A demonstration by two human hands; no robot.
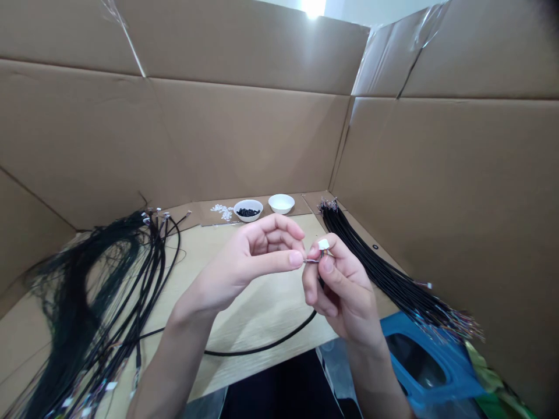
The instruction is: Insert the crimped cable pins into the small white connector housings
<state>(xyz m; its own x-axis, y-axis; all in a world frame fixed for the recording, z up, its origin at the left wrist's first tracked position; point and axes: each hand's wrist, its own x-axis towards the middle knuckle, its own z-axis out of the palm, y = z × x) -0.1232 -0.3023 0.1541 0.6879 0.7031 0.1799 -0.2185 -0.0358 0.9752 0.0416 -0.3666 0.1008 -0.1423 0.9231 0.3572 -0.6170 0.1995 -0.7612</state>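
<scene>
Over the middle of the table, my right hand (343,285) grips the end of a black cable (262,351) between thumb and fingers. A white connector (324,244) shows at that end, just above the thumb, with thin coloured wires beside it. My left hand (262,250) pinches a thin wire (310,261) between thumb and fingertips, close to the right hand. From the right hand the cable curves down and runs left across the table, passing behind my left forearm. Whether the wire's tip sits in the connector cannot be made out.
Black cables with white connectors (152,256) and a dark tangle of thin strands (72,302) lie left. More cables (375,256) lie right, above a blue plastic stool (432,361). Behind are a bowl of black parts (248,218), a white bowl (281,202), loose white pieces (223,211) and cardboard walls (244,139).
</scene>
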